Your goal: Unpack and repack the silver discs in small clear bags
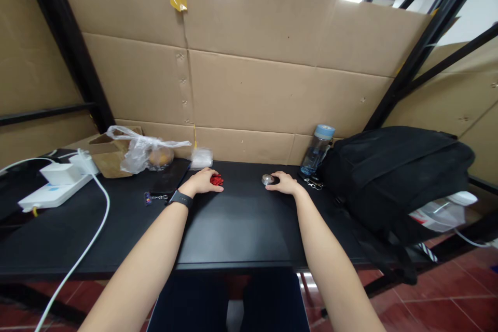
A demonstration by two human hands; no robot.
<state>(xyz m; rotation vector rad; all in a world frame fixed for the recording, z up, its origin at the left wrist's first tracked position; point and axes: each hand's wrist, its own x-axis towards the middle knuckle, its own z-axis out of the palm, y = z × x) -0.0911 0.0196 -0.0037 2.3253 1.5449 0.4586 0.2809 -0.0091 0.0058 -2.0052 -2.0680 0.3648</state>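
Observation:
My left hand, with a dark watch on the wrist, rests on the black desk. Its fingers and thumb close round a small red bundle that looks like coiled cord. To the right, my right hand has its fingers and thumb curled about a small round thing, shiny and partly see-through; its exact kind is too small to make out. Both things sit on the desk top, a forearm's width or more apart. The palm side of each hand is hidden.
On the left are a white power strip with cables, a cardboard box, a tied plastic bag and a dark flat case. A water bottle and black backpack stand right. Cardboard panels wall the back.

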